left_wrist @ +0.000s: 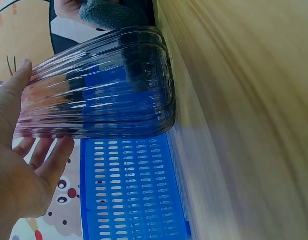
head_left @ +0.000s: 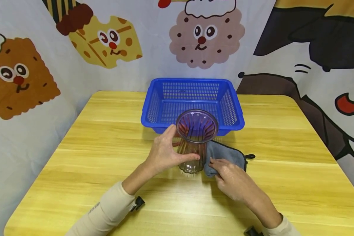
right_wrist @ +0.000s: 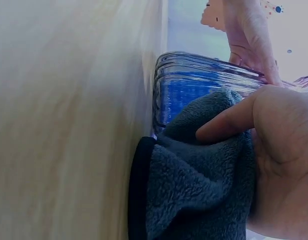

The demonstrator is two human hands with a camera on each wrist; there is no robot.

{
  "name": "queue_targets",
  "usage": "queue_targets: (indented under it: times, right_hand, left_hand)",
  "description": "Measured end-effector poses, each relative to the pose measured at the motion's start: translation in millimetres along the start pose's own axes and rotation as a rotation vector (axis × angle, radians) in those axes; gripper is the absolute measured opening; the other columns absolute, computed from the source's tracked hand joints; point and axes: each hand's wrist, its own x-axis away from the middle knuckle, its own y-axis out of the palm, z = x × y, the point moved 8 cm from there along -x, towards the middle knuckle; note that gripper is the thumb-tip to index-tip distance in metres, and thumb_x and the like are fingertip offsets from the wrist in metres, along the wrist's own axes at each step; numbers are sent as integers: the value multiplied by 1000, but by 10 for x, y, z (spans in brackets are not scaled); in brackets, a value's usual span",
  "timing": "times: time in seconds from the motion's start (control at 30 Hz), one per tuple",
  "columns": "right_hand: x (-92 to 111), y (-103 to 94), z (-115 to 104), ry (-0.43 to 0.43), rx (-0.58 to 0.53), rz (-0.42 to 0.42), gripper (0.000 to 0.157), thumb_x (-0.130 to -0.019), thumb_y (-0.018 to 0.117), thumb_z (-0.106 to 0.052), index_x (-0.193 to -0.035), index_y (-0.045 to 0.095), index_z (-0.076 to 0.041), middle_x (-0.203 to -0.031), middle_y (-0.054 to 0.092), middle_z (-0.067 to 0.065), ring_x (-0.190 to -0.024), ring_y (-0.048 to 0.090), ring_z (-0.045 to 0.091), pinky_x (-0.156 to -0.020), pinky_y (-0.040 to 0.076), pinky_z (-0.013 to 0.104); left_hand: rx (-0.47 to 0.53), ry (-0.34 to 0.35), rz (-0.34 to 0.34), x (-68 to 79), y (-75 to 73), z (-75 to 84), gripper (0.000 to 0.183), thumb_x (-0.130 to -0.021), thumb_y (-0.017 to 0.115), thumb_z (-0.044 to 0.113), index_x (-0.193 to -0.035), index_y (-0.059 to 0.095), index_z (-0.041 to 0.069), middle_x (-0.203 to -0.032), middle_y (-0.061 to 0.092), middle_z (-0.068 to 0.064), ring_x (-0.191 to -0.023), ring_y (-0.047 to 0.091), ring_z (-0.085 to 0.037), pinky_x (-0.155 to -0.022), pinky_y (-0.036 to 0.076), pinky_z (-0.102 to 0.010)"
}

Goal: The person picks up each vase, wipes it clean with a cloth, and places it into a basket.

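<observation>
A clear ribbed glass vase (head_left: 193,149) with a flared, purple-tinted rim stands upright near the middle of the table. My left hand (head_left: 163,150) grips it from the left, thumb across the near side and fingers round the far side. In the left wrist view, the vase's thick base (left_wrist: 154,90) is close to the tabletop. My right hand (head_left: 234,180) holds a grey-blue fleecy cloth (head_left: 230,155) with dark edging against the vase's right side. The right wrist view shows thumb and fingers (right_wrist: 221,122) pinching a bunched part of the cloth.
Just behind the vase sits a blue plastic basket (head_left: 146,123) with slotted sides. The wooden table (head_left: 106,131) runs back to a wall cloth (head_left: 156,49) printed with cartoon faces. A black loop (head_left: 250,156) sticks out from the cloth's right edge.
</observation>
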Motion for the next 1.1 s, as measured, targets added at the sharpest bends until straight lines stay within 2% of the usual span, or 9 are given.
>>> queue_targets:
  times: [0.07,0.17,0.2,0.3,0.43,0.5,0.67,0.9,1.1]
  right_hand:
    - [-1,-12,30,11,-48,-25,41,-90,58,-1,-130,65,6,-137,60,20,-126,56,38,-104,48,58]
    - [4,-81,102,59,-179,-70,42,-96,53,0,-137,60,3,-124,66,14,-81,69,19,-80,61,42]
    - [10,-127,122,79,-220,-68,43,-97,51,0,-140,58,1,-116,68,11,-66,63,12,-69,60,37]
    - [52,-333,157,119,-289,12,43,-101,48,-1,-142,58,-7,-108,67,3,-57,50,4,-57,53,29]
    - [148,-659,112,145,-313,219,36,-106,48,-8,-138,63,-15,-124,68,2,-104,63,15,-84,56,29]
    - [194,-788,72,163,-368,344,33,-106,48,-7,-133,67,-13,-122,69,5,-105,65,18,-84,56,24]
    - [243,-910,-62,139,-591,639,25,-101,54,3,-119,72,1,-100,73,8,-80,68,14,-66,57,17]
    - [158,-720,-314,-61,-815,696,34,-100,50,10,-132,63,7,-116,71,10,-95,70,16,-78,60,20]
    - [151,-623,-373,-78,-815,709,41,-97,50,14,-136,61,5,-126,68,12,-105,68,17,-86,58,22]
  left_hand:
    - [0,-16,-12,3,8,-7,92,-59,99,45,-133,57,12,-114,60,3,-102,61,-13,-83,58,-24]
    - [36,-60,-63,12,39,-26,98,-62,98,47,-141,51,14,-122,57,3,-114,57,-15,-98,55,-36]
    - [59,-80,-85,19,48,-35,100,-64,97,47,-145,48,15,-127,55,3,-119,55,-16,-103,51,-40]
    - [186,-100,-129,23,54,-34,101,-72,94,41,-154,38,22,-141,49,4,-134,45,-15,-114,38,-48]
    - [369,-49,-158,-3,17,16,97,-82,88,19,-160,31,22,-152,45,1,-141,39,-17,-118,32,-48]
    - [402,-26,-183,-2,9,37,96,-84,84,12,-161,28,19,-154,44,-3,-142,39,-20,-119,32,-47]
    - [434,-42,-268,53,56,35,87,-89,77,6,-161,27,13,-155,43,-8,-142,40,-22,-118,34,-43]
    - [446,-76,-294,57,102,0,75,-92,75,7,-156,37,8,-150,50,-9,-137,46,-21,-114,40,-41]
    - [471,-57,-291,10,92,19,68,-89,78,3,-149,47,3,-146,54,-11,-134,50,-22,-111,44,-36]
